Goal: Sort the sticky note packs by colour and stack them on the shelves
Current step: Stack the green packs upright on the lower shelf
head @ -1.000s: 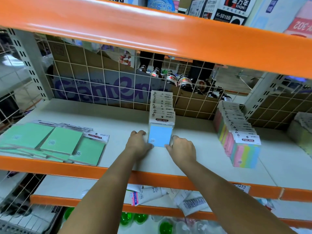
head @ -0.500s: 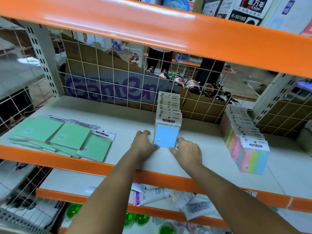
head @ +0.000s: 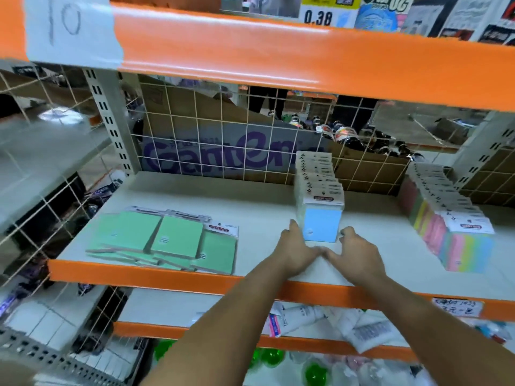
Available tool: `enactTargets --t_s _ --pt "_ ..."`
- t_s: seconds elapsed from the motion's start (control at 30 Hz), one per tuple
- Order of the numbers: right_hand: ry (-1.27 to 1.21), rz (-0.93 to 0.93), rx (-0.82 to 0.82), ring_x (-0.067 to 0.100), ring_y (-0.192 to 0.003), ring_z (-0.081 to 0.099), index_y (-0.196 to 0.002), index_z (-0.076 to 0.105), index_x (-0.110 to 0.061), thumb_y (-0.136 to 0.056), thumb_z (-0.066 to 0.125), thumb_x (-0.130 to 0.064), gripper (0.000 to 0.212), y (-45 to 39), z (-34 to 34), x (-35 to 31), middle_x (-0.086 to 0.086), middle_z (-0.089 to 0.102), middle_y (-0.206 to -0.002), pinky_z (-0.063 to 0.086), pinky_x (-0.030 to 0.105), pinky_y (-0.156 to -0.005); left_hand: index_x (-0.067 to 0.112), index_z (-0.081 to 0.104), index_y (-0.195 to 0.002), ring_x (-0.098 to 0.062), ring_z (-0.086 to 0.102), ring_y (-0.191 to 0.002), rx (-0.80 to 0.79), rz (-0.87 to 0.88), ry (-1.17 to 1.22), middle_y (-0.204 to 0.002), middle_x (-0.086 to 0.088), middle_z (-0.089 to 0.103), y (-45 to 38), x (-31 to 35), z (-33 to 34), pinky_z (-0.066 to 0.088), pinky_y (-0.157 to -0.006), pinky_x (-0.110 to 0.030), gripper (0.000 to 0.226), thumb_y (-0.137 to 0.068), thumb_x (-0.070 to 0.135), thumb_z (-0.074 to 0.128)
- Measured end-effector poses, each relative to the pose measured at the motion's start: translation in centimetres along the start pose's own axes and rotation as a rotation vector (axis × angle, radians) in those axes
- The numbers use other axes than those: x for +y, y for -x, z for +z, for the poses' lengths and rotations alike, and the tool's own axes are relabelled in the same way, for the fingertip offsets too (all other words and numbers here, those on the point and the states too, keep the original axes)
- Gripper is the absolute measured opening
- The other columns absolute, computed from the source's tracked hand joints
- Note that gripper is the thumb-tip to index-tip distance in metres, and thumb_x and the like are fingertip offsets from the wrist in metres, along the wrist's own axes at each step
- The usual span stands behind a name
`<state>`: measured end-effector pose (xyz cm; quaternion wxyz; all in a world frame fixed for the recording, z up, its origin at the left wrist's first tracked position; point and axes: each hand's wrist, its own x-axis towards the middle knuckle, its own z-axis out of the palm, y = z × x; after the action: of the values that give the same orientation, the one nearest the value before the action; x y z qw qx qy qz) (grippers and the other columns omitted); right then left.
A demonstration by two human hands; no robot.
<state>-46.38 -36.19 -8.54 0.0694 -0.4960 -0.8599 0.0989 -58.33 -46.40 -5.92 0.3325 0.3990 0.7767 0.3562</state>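
Left hand (head: 296, 253) and right hand (head: 358, 256), fingers loosely curled, flanking blue pack row (head: 320, 201).

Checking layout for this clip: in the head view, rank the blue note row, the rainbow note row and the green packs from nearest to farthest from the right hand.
From the right hand:
1. Blue note row, just to its left, at the fingertips.
2. Rainbow note row, to the right on the shelf.
3. Green packs, far left, beyond the left hand.
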Motion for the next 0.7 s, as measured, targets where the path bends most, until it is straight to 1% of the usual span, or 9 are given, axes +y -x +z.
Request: enactTargets --t_s 0.1,0.17,0.23,0.33,0.43,0.5,0.57,0.63,0.7 --pt "-0.041 0.079 -0.046 0.028 -0.107 0.059 -0.118 0.045 -0.011 -0.09 0.058 -0.048 0.048 0.5 -0.5 -0.7 0.008 0.063 -0.118 0.045 0.035 -0.081 0.01 0.022 -0.146 -0.026 0.034 -0.134 -0.019 0.059 -0.089 -0.146 -0.012 0.033 1.3 -0.5 -2.1 0.032 -0.106 -0.033 0.069 -0.091 0.031 0.059" --pt "-0.054 0.144 0.006 0.031 -0.1 0.06 -0.115 0.047 -0.008 -0.092 0.053 -0.041 0.041 1.3 -0.8 -1.7 0.012 0.064 -0.109 0.047 0.035 -0.077 0.011 0.027 -0.144 -0.027 0.036 -0.133 0.003 0.098 -0.14 -0.145 -0.011 0.035 2.1 -0.9 -3.9 0.033 -0.105 -0.033 0.063 -0.093 0.029 0.056" --pt "0.003 0.167 0.077 0.032 -0.093 0.06 -0.11 0.049 -0.008 -0.093 0.049 -0.038 0.034 2.3 -0.9 -3.2 0.012 0.065 -0.1 0.045 0.034 -0.07 0.011 0.029 -0.145 -0.027 0.037 -0.132 0.036 0.136 -0.168 -0.145 -0.01 0.037 2.8 -1.2 -5.9 0.034 -0.106 -0.034 0.059 -0.093 0.028 0.054" --pt "0.08 0.104 0.147 0.031 -0.091 0.061 -0.106 0.05 -0.011 -0.093 0.046 -0.037 0.029 3.6 -0.8 -6.4 0.009 0.067 -0.096 0.043 0.032 -0.067 0.012 0.038 -0.14 -0.025 0.04 -0.13 0.116 0.202 -0.232 -0.141 -0.01 0.044 3.7 -1.8 -9.3 0.036 -0.104 -0.034 0.05 -0.094 0.026 0.05" --pt "0.039 -0.012 0.145 0.032 -0.091 0.061 -0.102 0.053 -0.01 -0.094 0.047 -0.035 0.027 4.2 -0.7 -10.1 0.01 0.067 -0.095 0.044 0.033 -0.068 0.013 0.05 -0.13 -0.025 0.046 -0.121 0.265 0.241 -0.355 -0.13 -0.009 0.052 4.4 -3.2 -13.4 0.039 -0.1 -0.035 0.038 -0.094 0.025 0.048" --pt "-0.019 -0.08 0.09 0.032 -0.092 0.061 -0.101 0.056 -0.01 -0.094 0.048 -0.033 0.025 4.4 -0.5 -12.8 0.01 0.067 -0.095 0.043 0.033 -0.068 0.014 0.056 -0.122 -0.026 0.048 -0.116 0.387 0.201 -0.426 -0.123 -0.008 0.056 5.1 -4.7 -16.1 0.041 -0.096 -0.036 0.033 -0.092 0.025 0.048" --pt "-0.118 -0.131 0.027 0.031 -0.09 0.06 -0.096 0.059 -0.014 -0.092 0.05 -0.034 0.022 4.5 0.0 -15.5 0.008 0.067 -0.093 0.043 0.031 -0.067 0.014 0.06 -0.116 -0.027 0.048 -0.112 0.473 0.138 -0.475 -0.117 -0.009 0.057 5.7 -6.1 -18.7 0.041 -0.093 -0.037 0.03 -0.09 0.024 0.048" --pt "-0.21 -0.158 -0.053 0.028 -0.086 0.06 -0.087 0.06 -0.019 -0.089 0.053 -0.035 0.018 4.9 0.7 -18.2 0.005 0.067 -0.087 0.043 0.03 -0.065 0.014 0.061 -0.111 -0.029 0.048 -0.11 0.51 0.058 -0.494 -0.114 -0.01 0.056 6.3 -7.4 -20.6 0.041 -0.089 -0.037 0.028 -0.089 0.026 0.049" --pt "-0.279 -0.149 -0.11 0.027 -0.085 0.06 -0.08 0.061 -0.021 -0.087 0.055 -0.034 0.017 5.3 1.4 -20.5 0.002 0.063 -0.08 0.041 0.028 -0.063 0.012 0.061 -0.109 -0.031 0.05 -0.11 0.483 -0.038 -0.486 -0.114 -0.012 0.054 6.9 -8.7 -21.8 0.043 -0.088 -0.037 0.028 -0.088 0.029 0.053"
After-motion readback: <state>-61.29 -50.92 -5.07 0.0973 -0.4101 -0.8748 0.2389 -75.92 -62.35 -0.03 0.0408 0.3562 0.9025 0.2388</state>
